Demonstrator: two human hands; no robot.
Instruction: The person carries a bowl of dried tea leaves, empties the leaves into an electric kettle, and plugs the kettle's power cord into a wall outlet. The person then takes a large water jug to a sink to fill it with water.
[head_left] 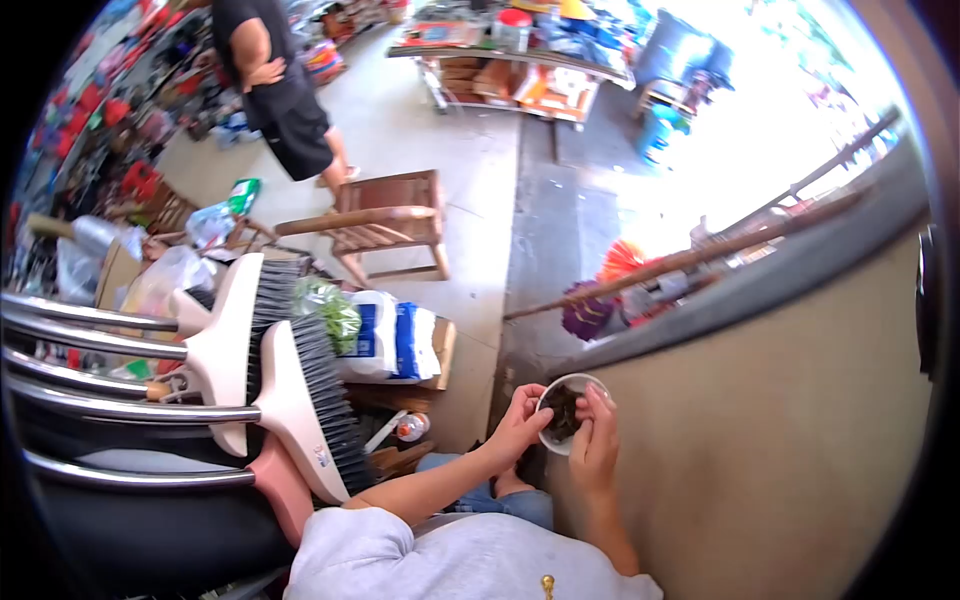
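A small white bowl (572, 378) sits between my hands in front of my lap, with dark, leafy-looking contents inside. My left hand (522, 420) grips its left side, the thumb over the rim. On the right side, my right hand (596, 440) closes around the rim, with its fingertips at the upper edge of the opening. Whether the right fingers also hold some of the contents cannot be made out.
Brooms (290, 410) with metal handles stand close on my left. Beyond them are blue-and-white packs (375, 340), a bag of greens (328, 315) and a wooden chair (390, 225). A person (275, 90) stands farther back. A tan surface (750, 420) lies to my right.
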